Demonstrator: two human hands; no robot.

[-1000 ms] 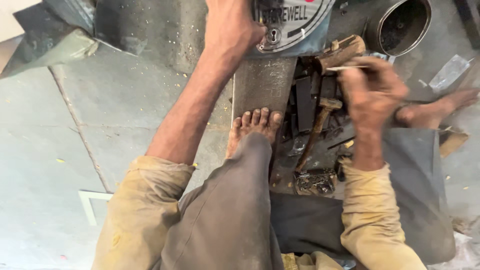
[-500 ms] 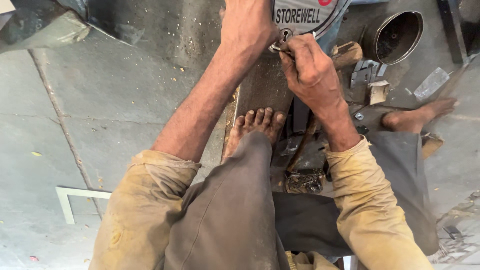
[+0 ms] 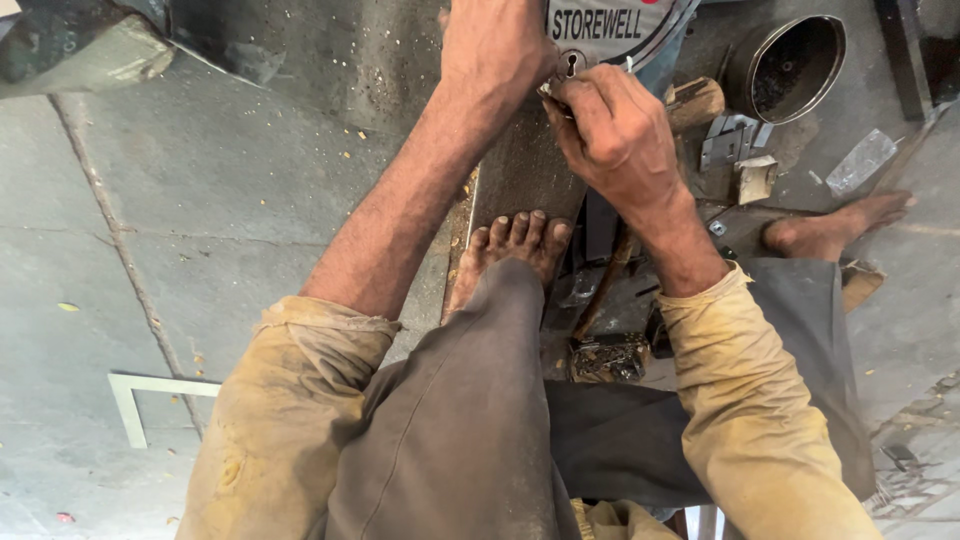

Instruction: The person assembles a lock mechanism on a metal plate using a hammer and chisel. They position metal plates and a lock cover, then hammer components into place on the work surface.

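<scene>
Both hands at the round grey metal lock plate (image 3: 610,30), up at twelve o'clock.
Left hand (image 3: 495,50) braces the plate's edge, its grip hidden; right hand (image 3: 615,135) pinches a small metal piece (image 3: 553,88) just below the keyhole (image 3: 572,62).

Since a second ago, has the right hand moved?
Yes. The right hand left the tool pile and went up-left to the keyhole on the metal plate, meeting the left hand.

Two hands (image 3: 500,50) (image 3: 615,130), two bare feet (image 3: 515,245) (image 3: 830,230), one metal cylinder (image 3: 790,65).
</scene>
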